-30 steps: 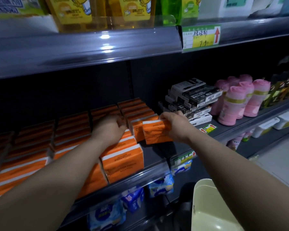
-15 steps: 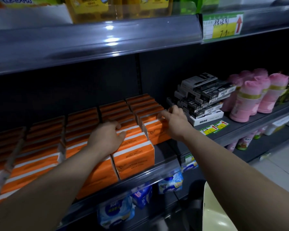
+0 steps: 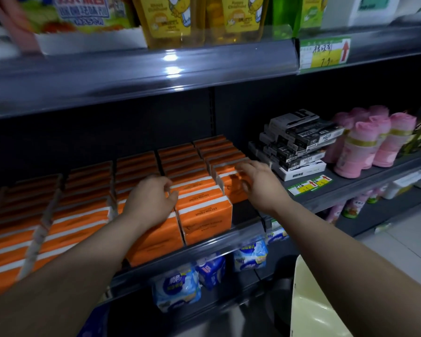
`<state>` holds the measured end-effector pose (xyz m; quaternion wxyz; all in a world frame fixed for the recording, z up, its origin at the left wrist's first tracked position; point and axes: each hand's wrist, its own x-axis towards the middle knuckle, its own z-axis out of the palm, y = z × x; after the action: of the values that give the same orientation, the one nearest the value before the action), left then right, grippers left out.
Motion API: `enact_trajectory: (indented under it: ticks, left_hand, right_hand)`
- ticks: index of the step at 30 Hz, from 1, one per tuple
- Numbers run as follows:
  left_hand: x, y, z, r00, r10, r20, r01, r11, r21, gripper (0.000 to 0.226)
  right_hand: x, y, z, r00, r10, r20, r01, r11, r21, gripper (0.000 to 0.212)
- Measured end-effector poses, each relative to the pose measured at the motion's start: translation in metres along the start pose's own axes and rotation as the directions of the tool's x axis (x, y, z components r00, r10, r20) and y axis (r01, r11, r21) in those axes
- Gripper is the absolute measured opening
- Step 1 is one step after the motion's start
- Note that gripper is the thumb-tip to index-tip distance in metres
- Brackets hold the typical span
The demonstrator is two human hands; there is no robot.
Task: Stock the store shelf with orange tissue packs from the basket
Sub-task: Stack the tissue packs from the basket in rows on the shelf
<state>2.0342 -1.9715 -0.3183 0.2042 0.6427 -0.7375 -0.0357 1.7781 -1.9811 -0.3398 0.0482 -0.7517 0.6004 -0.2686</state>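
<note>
Orange tissue packs (image 3: pixel 206 218) stand in rows on shelf (image 3: pixel 229 235).

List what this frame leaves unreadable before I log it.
Head view only:
- Basket: cut off by the bottom edge and partly covered by the right forearm; contents unseen.
- Left hand: covers the orange tissue packs beneath it; pressing or gripping unclear.
- Right hand: motion blur; contact with the packs uncertain.
- Price tag: handwriting too blurred to read.

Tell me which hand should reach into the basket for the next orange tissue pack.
Right. The right hand is open and holds nothing, and the basket sits directly below that forearm. The left hand rests on the shelved orange tissue packs, farther from it.
</note>
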Motion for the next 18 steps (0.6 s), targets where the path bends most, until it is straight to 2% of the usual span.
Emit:
enact_trajectory:
  ticks: [4,8,12,18]
  left_hand:
    - [-0.031,-0.017,-0.016,1.000,-0.006,0.003,0.005,0.999,0.051,0.031]
    - [-0.061,-0.035,-0.024,0.999,-0.007,0.042,0.001,0.991,0.133,0.037]
    - [-0.077,-0.046,-0.023,0.994,-0.004,0.107,-0.012,0.990,0.144,0.045]
    - [-0.082,-0.051,-0.020,0.991,-0.008,0.136,-0.007,0.994,0.109,0.048]
  right_hand:
    - [-0.022,-0.023,0.003,0.997,-0.045,0.063,0.042,0.998,0.047,0.031]
    - [-0.035,-0.047,0.012,0.982,-0.098,0.159,0.095,0.995,0.022,0.037]
    - [-0.037,-0.062,0.022,0.965,-0.060,0.255,0.075,0.996,-0.049,0.040]
    - [-0.037,-0.068,0.025,0.954,0.000,0.299,0.036,0.993,-0.115,0.045]
